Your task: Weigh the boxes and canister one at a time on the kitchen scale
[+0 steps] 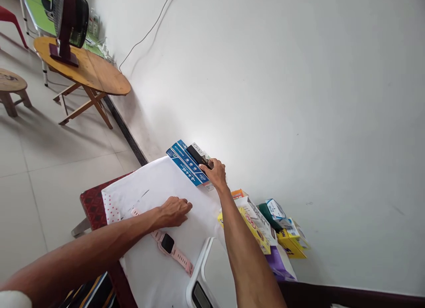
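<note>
At the far edge of the white cloth (162, 179), my right hand (217, 173) grips one end of a small black box (196, 154), thumb on the near side and fingers behind. The black box rests on or against a flat blue box (186, 165) with white print; a white and grey box (201, 150) sits just behind it. My left hand (174, 211) lies on the cloth with its fingers curled in, and nothing shows in them. Below that wrist is a pink-strapped smartwatch (167, 243), its strap partly covered by my forearm.
A white kitchen scale (217, 272) stands at the near edge, partly behind my right forearm. Several packages, including a yellow box (254, 230) and a purple one (280, 263), are piled along the wall (315, 99). A fan (68, 29) stands on a round wooden table (102, 73).
</note>
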